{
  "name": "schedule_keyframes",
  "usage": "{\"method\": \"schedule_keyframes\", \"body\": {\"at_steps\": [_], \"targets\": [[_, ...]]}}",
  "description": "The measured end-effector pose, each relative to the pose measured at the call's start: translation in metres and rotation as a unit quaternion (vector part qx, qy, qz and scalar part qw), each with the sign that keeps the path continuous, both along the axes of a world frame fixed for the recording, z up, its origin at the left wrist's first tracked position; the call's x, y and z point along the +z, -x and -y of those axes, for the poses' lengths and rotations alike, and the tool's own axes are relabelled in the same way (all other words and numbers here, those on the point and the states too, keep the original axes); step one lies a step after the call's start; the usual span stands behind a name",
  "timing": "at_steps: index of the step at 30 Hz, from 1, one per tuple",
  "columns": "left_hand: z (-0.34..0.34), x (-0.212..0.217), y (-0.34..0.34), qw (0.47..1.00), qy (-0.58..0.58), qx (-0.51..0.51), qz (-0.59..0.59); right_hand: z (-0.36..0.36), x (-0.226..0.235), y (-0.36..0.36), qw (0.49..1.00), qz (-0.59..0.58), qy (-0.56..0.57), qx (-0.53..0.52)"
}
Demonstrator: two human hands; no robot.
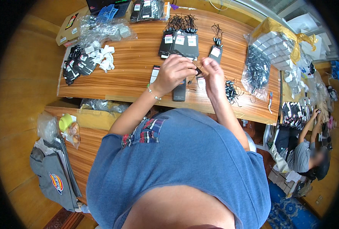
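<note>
Tag in hand: small black tag, held above the counter, just nearer the wearer than the fanned tag stack, taken as landmark. Left grip appears to pinch the card; right grip appears closed on a thin cord beside it. Fingers hide the exact contact.

Handling (judged): very light, stiff card, bendable at corners; face probably smooth and a little slippery. Cord limp, prone to tangling. Suggested hold: card by its side edges, cord close to the card.

Surroundings, relative to the tag stack: corded tag bundle just right; clear bag of black cords farther right; loose cord pile right and nearer the wearer; pen beyond that pile, farther right; black tag heap and white bundles well left.

Obstructions: white-labelled tag and dark card piece lie nearer the wearer than the stack, crowding the space under both grips. Loose cords could snag.
</note>
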State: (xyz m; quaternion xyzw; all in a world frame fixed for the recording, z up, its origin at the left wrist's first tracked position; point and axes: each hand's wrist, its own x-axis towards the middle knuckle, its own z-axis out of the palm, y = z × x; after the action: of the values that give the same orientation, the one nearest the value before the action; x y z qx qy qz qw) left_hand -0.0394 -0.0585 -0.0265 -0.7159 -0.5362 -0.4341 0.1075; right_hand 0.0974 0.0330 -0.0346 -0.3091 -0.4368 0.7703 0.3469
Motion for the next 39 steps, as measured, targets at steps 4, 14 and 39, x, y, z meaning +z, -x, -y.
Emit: {"method": "schedule_keyframes", "body": {"at_steps": [4,14,39], "targets": [[0.005,-0.012,-0.008,0.950,0.077,0.022,0.302,-0.020,0.027,0.004,0.978,-0.202,-0.019,-0.046],[0.036,-0.082,0.075,0.923,0.273,0.131,0.239,-0.004,0.032,0.002,0.990,-0.110,-0.048,0.079],[0.022,0.007,0.002,0.836,0.211,0.022,0.505,0.020,0.023,0.010,0.948,0.069,-0.293,0.102]]}}
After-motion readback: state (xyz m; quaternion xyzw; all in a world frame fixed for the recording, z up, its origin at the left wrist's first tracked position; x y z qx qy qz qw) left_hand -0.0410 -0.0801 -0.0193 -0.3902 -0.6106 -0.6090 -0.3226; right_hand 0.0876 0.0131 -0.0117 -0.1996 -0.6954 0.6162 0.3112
